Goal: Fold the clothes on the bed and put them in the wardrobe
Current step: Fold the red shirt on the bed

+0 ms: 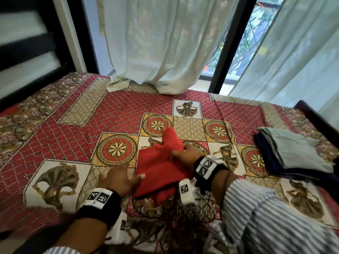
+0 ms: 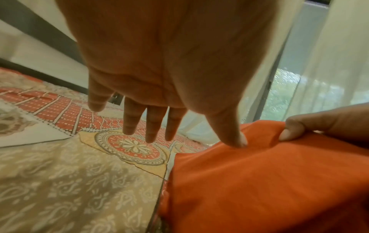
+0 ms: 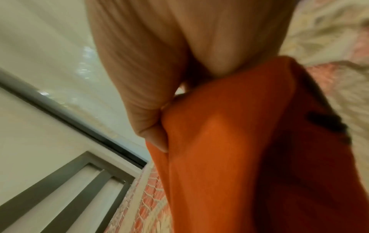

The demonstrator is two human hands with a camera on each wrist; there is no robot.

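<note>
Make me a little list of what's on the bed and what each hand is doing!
bed cover: patterned red and gold sheet
being folded: red cloth, partly folded, near the front edge
left hand: fingers straight, thumb touching the red cloth
right hand: pinches a fold of the red cloth
already folded: stack of grey and dark clothes, on the right
behind the bed: pale curtains

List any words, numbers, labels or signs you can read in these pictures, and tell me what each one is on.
There is no readable text in any view.
The wristband tags on the left wrist and the right wrist carry black-and-white block patterns, not letters or numbers.
The bedsheet shows only printed flowers, dancers and lattice.
The red garment and the folded stack show no label.
Both wrist views are too blurred to show any print.
</note>
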